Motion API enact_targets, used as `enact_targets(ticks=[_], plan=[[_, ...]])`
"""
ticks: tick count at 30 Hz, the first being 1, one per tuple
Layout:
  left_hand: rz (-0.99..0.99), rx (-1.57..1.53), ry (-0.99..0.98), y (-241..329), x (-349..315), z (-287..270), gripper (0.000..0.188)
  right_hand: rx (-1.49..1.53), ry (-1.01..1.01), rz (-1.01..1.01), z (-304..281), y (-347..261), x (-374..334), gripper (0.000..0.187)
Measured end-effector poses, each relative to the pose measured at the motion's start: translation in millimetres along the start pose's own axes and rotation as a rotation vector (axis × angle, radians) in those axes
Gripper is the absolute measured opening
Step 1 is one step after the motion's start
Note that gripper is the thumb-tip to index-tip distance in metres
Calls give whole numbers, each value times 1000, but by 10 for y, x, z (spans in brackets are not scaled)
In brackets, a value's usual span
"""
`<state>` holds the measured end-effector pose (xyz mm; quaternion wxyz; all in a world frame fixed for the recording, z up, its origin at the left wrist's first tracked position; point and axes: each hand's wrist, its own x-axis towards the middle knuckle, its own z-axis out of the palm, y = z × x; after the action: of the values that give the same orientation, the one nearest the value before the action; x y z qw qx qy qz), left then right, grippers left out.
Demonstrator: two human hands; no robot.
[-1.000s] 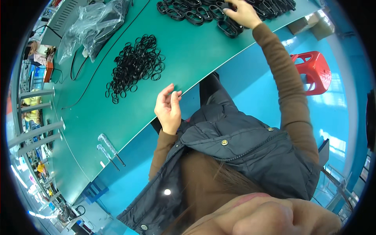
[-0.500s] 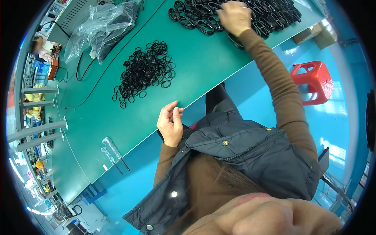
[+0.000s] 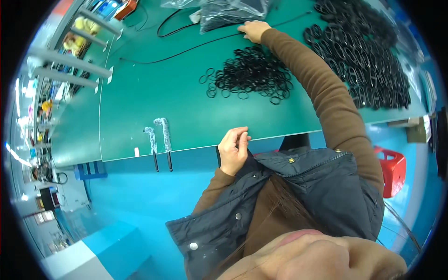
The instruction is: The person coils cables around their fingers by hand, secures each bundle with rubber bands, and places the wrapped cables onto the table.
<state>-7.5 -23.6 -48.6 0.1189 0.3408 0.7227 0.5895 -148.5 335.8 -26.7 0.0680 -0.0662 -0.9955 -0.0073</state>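
My right hand (image 3: 254, 31) reaches far over the green table with its fingers bent down and closed on a long thin black cable (image 3: 186, 52). Just nearer than that hand lies a loose heap of small black rings (image 3: 252, 72). My left hand (image 3: 234, 149) hovers by the table's front edge, fingers loosely bent and thumb apart, with nothing in it. At the far right, many coiled black cables (image 3: 359, 60) lie in dense rows.
A clear plastic bag (image 3: 233, 14) with dark contents lies at the back. Two black-handled tools (image 3: 163, 133) with wrapped heads overhang the front edge of the green table (image 3: 126, 116). A red stool (image 3: 393, 172) stands at the lower right, and grey rails (image 3: 74, 60) rise at the left.
My right hand has left the coiled cables and moved to the thin black cable near the bag. The view has turned, and my left hand stays by the front edge.
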Motion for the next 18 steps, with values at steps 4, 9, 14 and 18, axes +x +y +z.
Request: enact_targets(ticks=[4, 9, 14, 18], plan=[[-47, -19, 26, 5, 35, -97, 11, -111, -13, -30, 97, 15, 224, 25], [207, 208, 14, 59, 336, -306, 10, 24, 87, -49, -52, -71, 313, 17], [713, 666, 496, 382, 1707, -695, 72, 318, 424, -470, -1233, -785, 112, 19], [622, 811, 563, 261, 2498, -1386, 29, 106, 711, -637, -2494, -1208, -382, 12]])
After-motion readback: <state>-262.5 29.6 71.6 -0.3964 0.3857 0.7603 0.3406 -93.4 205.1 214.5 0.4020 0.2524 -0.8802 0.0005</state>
